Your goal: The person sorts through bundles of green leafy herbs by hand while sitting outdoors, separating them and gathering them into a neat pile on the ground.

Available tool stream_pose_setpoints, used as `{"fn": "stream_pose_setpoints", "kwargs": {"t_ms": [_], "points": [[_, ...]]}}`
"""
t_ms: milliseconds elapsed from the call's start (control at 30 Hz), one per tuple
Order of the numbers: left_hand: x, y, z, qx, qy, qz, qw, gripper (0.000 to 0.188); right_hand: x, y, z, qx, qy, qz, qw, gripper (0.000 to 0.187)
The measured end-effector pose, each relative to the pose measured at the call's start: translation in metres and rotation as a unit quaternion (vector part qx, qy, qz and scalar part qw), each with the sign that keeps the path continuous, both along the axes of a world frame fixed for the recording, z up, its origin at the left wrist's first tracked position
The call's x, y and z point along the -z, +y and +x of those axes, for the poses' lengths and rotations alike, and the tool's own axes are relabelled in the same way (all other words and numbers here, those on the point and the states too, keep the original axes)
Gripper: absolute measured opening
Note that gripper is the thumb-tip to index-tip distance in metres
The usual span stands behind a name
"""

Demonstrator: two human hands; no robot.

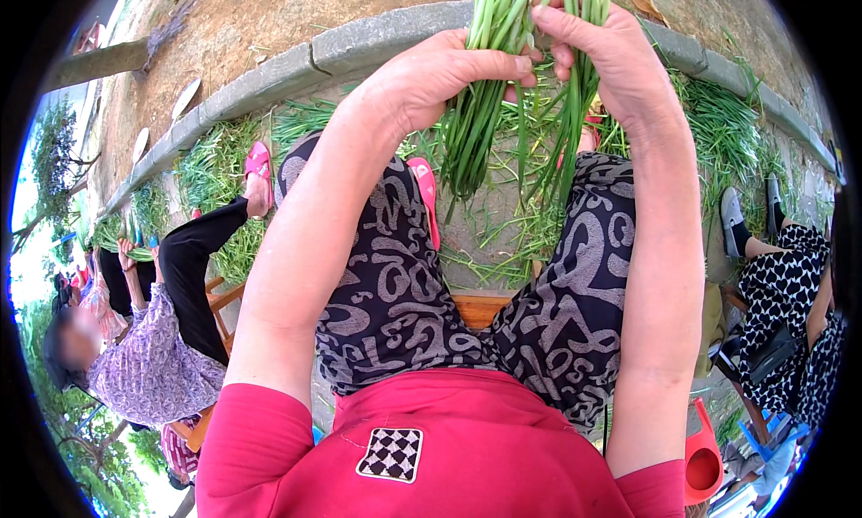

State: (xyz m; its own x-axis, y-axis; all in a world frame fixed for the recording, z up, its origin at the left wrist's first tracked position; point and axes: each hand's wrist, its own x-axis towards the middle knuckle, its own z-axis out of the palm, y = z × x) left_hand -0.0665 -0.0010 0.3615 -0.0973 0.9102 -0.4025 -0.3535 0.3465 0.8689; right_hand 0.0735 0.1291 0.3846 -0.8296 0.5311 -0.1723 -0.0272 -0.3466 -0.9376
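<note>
While one bunch (pixel 478 136) is being clasped by the curled left hand (pixel 438 76), another bunch (pixel 575 123) by the curled right hand (pixel 621 65), greens (pixel 729 127) rightward are being left ungathered.

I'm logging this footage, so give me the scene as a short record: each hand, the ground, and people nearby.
Left hand: closed around a thicker green bunch
Right hand: closed around a thinner green bunch
Ground: loose green stalks scattered beside a grey kerb
Nearby: a seated person in a purple patterned top, at left
</note>
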Motion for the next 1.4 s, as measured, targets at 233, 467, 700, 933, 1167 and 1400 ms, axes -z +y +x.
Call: {"fn": "stream_pose_setpoints", "kwargs": {"t_ms": [233,467,700,933,1167,1400], "points": [[-0.004,-0.004,-0.002,-0.003,0.009,-0.007,1.000,0.030,-0.006,0.010,0.011,0.121,0.059,-0.043,0.990,0.014],[-0.004,-0.009,-0.008,-0.015,0.008,-0.019,1.000,0.030,-0.009,0.013,0.021,0.094,0.068,-0.019,0.993,0.016],[-0.004,-0.008,-0.007,0.007,0.026,-0.020,0.999,0.030,-0.003,0.013,0.017,0.062,0.062,-0.017,0.996,0.018],[-0.002,-0.010,-0.010,0.015,0.027,-0.012,0.999,0.033,-0.001,0.025,0.025,0.308,0.128,-0.071,0.940,0.014],[-0.002,-0.021,-0.024,-0.023,0.060,-0.022,0.998,0.037,0.032,0.085,0.070,0.341,0.144,-0.113,0.922,0.022],[0.000,-0.031,-0.046,-0.088,0.059,-0.001,0.994,0.036,0.042,0.108,0.109,0.458,0.063,-0.035,0.886,0.015]]}}
